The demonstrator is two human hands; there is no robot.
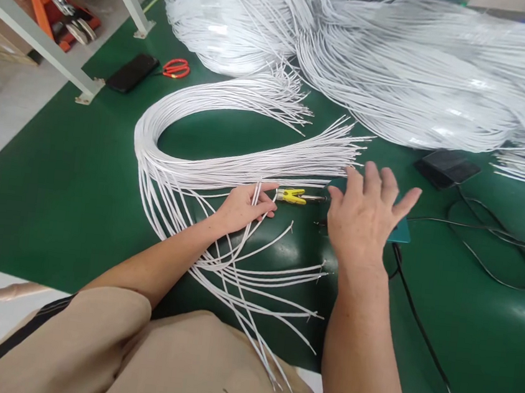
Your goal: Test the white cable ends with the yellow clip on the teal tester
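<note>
My left hand is closed on a white cable, its fingertips close to a yellow clip on a thin metal rod. The rod runs right toward a teal device, most of which lies behind my right hand. My right hand is spread over the device with nothing visible in its fingers; whether it touches the device I cannot tell. A curved bundle of white cables lies beyond my left hand. Several loose cables with split ends fan out over the near table edge.
Large heaps of white cable fill the far side of the green table. At the far left lie a black phone and red-handled scissors. A black box with cords sits right; metal posts stand left.
</note>
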